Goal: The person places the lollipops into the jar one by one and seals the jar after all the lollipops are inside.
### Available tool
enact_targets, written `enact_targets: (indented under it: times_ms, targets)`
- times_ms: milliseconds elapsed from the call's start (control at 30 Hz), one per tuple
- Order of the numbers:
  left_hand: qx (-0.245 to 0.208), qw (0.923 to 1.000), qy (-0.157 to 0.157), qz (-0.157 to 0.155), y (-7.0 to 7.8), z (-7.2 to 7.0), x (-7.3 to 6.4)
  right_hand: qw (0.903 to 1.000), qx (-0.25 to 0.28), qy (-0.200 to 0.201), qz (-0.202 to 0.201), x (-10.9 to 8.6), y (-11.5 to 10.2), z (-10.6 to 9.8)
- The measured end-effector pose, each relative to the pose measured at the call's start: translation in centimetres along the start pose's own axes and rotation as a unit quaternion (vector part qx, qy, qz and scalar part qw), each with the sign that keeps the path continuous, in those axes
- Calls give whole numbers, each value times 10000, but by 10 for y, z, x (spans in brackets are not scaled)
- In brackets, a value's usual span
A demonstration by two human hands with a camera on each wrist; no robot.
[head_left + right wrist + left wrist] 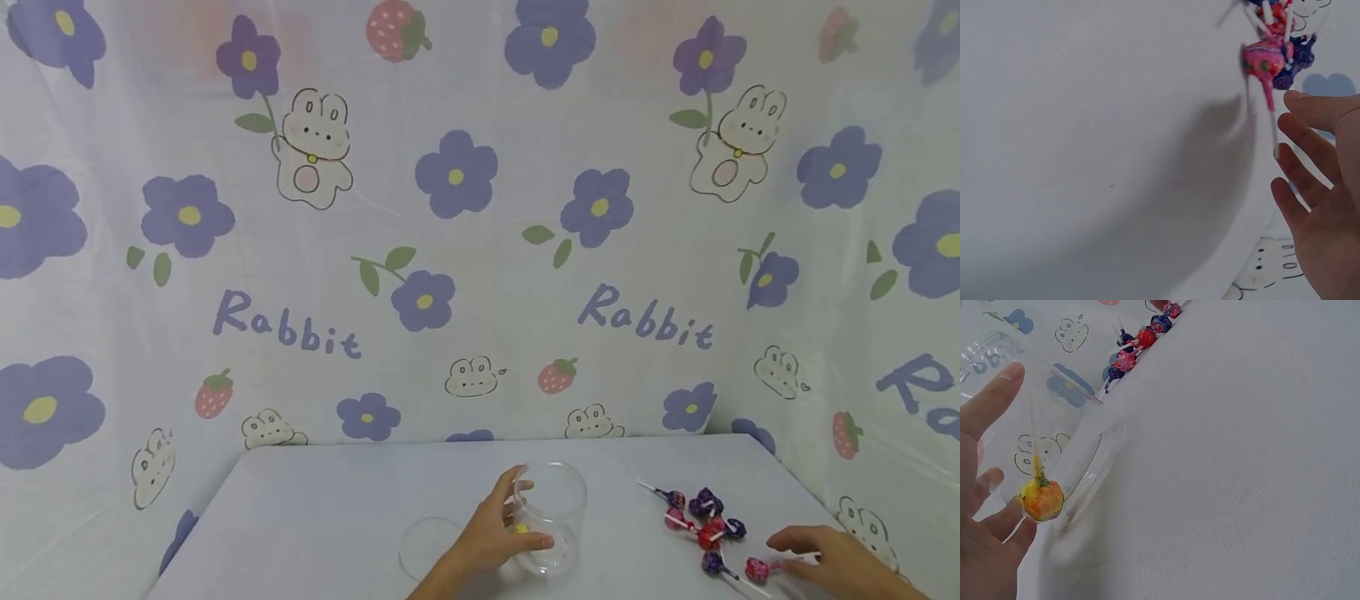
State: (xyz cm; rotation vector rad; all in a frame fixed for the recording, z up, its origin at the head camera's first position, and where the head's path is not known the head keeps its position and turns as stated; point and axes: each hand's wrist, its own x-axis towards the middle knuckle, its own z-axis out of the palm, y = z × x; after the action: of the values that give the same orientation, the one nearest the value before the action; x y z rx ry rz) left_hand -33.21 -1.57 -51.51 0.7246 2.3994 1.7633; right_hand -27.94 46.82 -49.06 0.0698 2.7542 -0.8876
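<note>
A clear plastic jar [568, 521] stands tilted on the table, its mouth toward the top. My left hand [491, 527] grips it from the left, thumb on the near side and fingers behind. Inside the jar is a yellow-orange lollipop [1042, 500], stick pointing up. At the right, my right hand [832, 557] hovers beside a pink lollipop [757, 569], fingers loosely spread around its stick end. In the right wrist view the thumb and fingertips are apart, and whether a finger touches the white stick [1275, 134] is hard to tell.
Several purple, red and pink lollipops lie in a loose pile [708, 529] right of the jar. A clear round lid [402, 550] rests on the white table [315, 500] to the left of my left hand. A printed curtain [480, 250] hangs behind the table.
</note>
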Motion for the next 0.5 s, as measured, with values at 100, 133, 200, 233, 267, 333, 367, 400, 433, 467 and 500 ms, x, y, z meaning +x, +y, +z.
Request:
enact_targets:
  times_ms: [100, 133, 200, 233, 267, 333, 367, 400, 433, 467, 500]
  targets:
    - [2, 10000, -2, 17, -1, 0, 0, 9997, 33, -86, 219, 4, 13, 3]
    - [1, 10000, -1, 15, -1, 0, 1, 9995, 45, -122, 277, 5, 16, 4]
    - [0, 10000, -1, 42, -2, 0, 1, 9992, 50, -152, 353, 7, 21, 5]
    - [9, 10000, -1, 36, -3, -1, 1, 9992, 36, -159, 360, 7, 23, 6]
    - [6, 10000, -5, 30, -3, -1, 1, 9992, 17, -156, 354, 8, 24, 6]
    - [11, 10000, 2, 18, -4, -1, 1, 9992, -48, -96, 389, 9, 26, 7]
    - [15, 10000, 2, 30, -4, 0, 1, 9992, -93, -48, 380, 9, 26, 8]
    - [13, 10000, 2, 41, -4, 0, 1, 9993, -147, -11, 354, 9, 27, 9]
    - [10, 10000, 0, 19, -4, 0, 1, 9993, -208, 28, 325, 9, 27, 9]
    - [7, 10000, 0, 22, -4, 0, 1, 9992, -308, 71, 264, 9, 28, 10]
    - [15, 10000, 0, 31, -4, 0, 1, 9989, -384, 113, 228, 9, 28, 11]
